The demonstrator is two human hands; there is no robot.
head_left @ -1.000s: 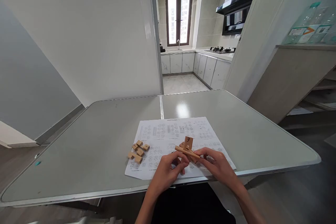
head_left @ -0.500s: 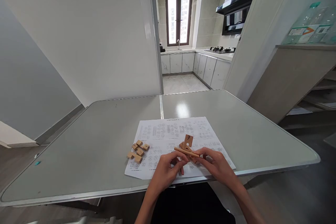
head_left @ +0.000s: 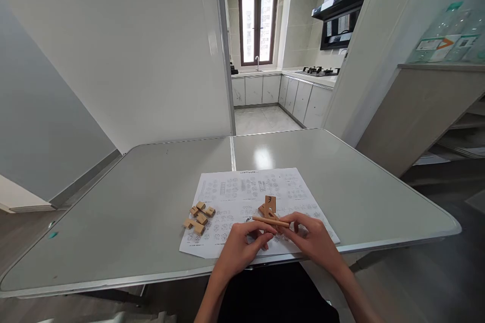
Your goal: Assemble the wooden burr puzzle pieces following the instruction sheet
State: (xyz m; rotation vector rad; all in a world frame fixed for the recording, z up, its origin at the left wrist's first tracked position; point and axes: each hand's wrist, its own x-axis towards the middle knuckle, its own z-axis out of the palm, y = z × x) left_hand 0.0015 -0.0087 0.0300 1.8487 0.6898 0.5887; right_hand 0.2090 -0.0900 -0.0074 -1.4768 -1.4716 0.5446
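Observation:
A thin wooden stick (head_left: 265,220) lies nearly level between my hands, and the thumb and fingers of my right hand (head_left: 312,234) pinch its right end. My left hand (head_left: 244,245) is closed just below the stick, thumb and forefinger tips together; what they hold, if anything, is hidden. Just behind the stick, a notched wooden piece (head_left: 270,202) marked with a 3-like figure stands up, with other wooden puzzle pieces around its foot, partly covered by my fingers. Beneath everything is a printed paper sheet (head_left: 227,194) with small diagrams.
Several loose notched wooden blocks (head_left: 202,218) lie in a group on the sheet's left side. The grey-green table (head_left: 132,212) has its near edge at my lap. Plastic bottles (head_left: 443,35) stand on a cabinet at the right.
The stick has turned slightly to lie more level. The piece with the figure has shifted a little left and stands straighter. My left fingertips have moved slightly right.

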